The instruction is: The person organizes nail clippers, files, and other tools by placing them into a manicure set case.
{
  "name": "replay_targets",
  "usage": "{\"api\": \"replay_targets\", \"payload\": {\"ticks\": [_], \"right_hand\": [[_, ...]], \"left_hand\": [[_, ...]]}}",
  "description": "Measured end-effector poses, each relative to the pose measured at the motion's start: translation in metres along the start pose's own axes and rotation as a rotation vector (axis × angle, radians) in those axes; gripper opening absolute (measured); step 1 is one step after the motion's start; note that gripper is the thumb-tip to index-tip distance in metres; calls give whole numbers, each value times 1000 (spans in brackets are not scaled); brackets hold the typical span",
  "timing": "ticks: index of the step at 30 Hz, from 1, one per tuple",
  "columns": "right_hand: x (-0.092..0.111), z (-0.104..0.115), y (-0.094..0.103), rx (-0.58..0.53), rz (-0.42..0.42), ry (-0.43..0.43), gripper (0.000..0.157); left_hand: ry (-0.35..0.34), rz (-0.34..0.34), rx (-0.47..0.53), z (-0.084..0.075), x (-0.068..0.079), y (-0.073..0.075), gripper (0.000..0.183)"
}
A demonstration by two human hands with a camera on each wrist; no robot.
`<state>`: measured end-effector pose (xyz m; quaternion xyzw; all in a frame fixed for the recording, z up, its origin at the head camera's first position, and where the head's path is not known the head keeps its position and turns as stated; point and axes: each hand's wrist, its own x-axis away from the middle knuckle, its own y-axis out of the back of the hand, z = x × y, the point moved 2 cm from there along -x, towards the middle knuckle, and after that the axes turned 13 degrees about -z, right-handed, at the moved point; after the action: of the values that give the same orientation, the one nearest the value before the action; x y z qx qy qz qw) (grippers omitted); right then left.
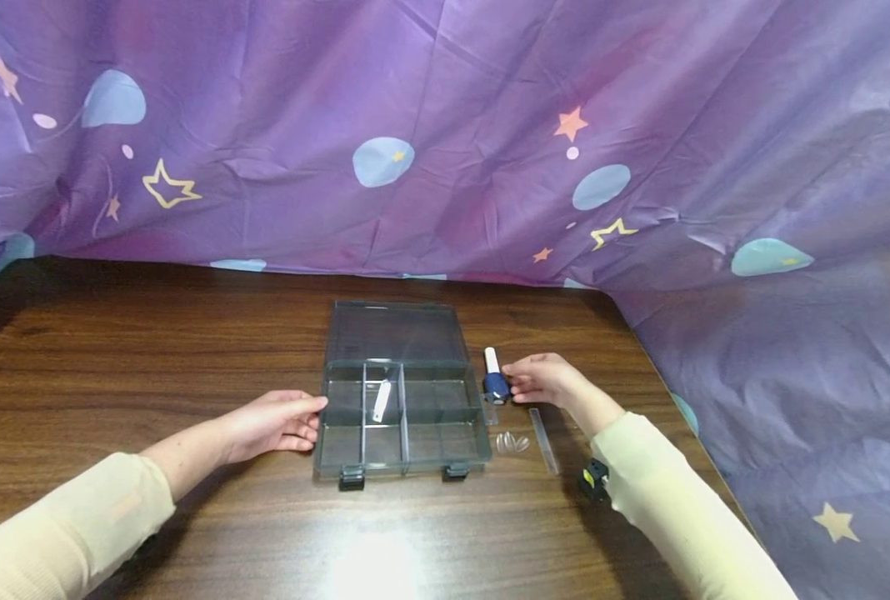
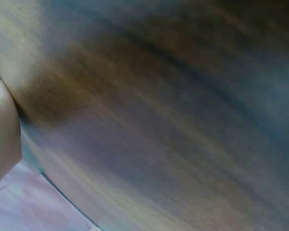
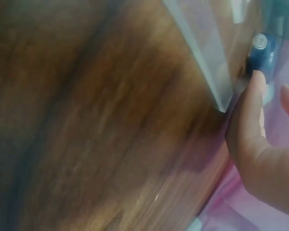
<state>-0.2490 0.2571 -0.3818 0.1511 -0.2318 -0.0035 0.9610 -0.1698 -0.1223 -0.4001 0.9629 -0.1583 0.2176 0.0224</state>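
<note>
On the worktop (image 1: 190, 350), your left hand (image 1: 274, 423), its fingers relaxed, touches the left side of the open compartment box (image 1: 441, 443). To the right of this box lies the nail polish bottle (image 1: 497, 386), its white cap pointing far. Your right hand (image 1: 546, 381) is just beside it, with thumb and fingers parted. Nearer lie clear nail tips (image 1: 522, 444) and a transparent strip (image 1: 543, 442).

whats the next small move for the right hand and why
Probably to close the right hand on the blue bottle: its fingertips are right at the bottle's side, though whether they touch is hard to tell. The left hand is at the edge of the open case, seemingly well placed to steady it.
</note>
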Motion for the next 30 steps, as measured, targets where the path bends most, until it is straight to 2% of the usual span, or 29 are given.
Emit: {"api": "replay_targets", "payload": {"ticks": [5,12,20,23,27,28,30], "right_hand": [[0,0,-5,75,-40,7,9],[2,6,-15,275,-112,58,12],[4,14,-26,307,-109,48,9],[4,15,-29,343,-127,57,15],[-10,7,-27,385,-133,86,26],[-24,-1,-24,366,-101,116,26],[-31,-5,-22,372,-87,133,26]], "left_hand": [[-1,5,0,0,0,0,16],[-1,4,8,1,-1,1,15],[-3,3,14,1,-1,0,14],[-6,7,14,1,-1,0,14],[-6,11,19,1,-1,0,14],[-5,13,21,1,-1,0,14],[-5,16,26,1,-1,1,14]]}}
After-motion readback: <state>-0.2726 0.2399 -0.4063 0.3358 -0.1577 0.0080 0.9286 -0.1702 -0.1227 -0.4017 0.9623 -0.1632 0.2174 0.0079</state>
